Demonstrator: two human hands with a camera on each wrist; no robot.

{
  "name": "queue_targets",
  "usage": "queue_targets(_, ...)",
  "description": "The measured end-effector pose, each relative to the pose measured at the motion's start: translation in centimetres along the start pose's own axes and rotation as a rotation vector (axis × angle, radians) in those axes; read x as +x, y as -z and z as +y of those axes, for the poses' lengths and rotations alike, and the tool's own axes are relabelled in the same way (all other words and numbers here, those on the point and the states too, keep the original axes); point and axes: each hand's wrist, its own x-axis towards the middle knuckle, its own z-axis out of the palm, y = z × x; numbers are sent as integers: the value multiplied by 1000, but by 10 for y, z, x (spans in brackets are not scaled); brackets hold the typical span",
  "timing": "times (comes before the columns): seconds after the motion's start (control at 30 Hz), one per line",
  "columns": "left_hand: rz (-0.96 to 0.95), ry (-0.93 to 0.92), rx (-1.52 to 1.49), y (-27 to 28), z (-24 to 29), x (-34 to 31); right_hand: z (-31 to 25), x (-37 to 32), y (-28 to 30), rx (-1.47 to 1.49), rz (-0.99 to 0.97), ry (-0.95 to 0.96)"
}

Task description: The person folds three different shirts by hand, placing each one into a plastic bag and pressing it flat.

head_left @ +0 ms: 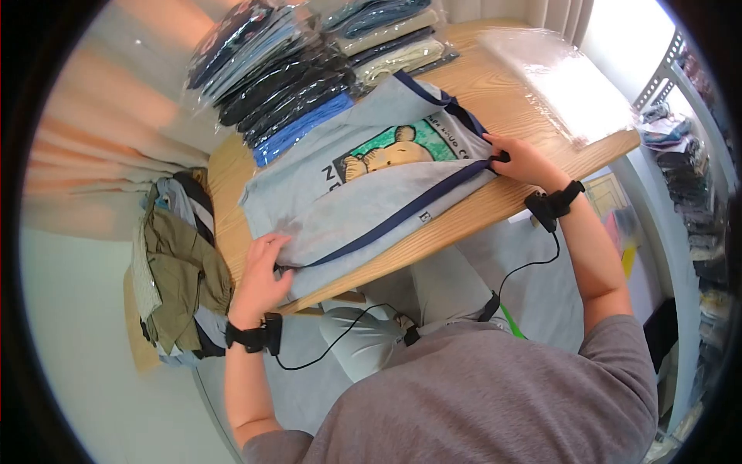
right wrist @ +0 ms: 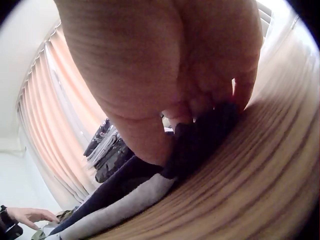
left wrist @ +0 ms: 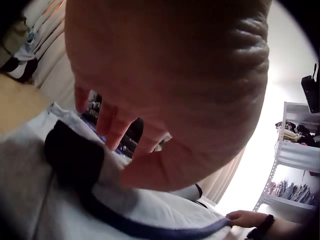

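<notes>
A light grey top (head_left: 309, 209) with a printed bear on a green panel and navy trim lies spread on the wooden table. At its right end my right hand (head_left: 522, 161) grips the dark navy edge, fingers curled round the cloth. The right wrist view shows that dark fabric (right wrist: 205, 137) bunched under the fingers, low over the wood. My left hand (head_left: 264, 267) rests at the near left corner, fingers extended over the grey cloth. In the left wrist view a dark cuff-like end (left wrist: 75, 155) lies beside the left thumb. A fold with a navy stripe (head_left: 394, 220) runs between both hands.
Bagged folded clothes (head_left: 286, 77) are stacked at the back of the table. Clear plastic bags (head_left: 564, 85) lie at the right back. Loose clothes (head_left: 182, 263) hang in a heap at the left. A shelf (head_left: 680, 178) stands to the right.
</notes>
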Motion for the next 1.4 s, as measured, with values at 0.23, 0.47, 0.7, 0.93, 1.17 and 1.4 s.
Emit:
queue_targets(0.23,57,3,197,-46,-5,2,2,0,2,-2,-23,-21)
queue_targets(0.47,299,-30,145,-39,-28,34,4,3,2,-13,-27,1)
queue_targets(0.7,506,6,231,7,-3,40,2,2,1,-8,-39,-2)
queue_targets(0.93,300,-178,276,-6,-21,-11,-5,1,2,26,-32,-41)
queue_targets(1.17,31,-71,228,-30,-14,-25,-1,0,2,37,-5,19)
queue_targets(1.4,195,-28,203,0,-20,-13,1,0,-1,56,-2,9)
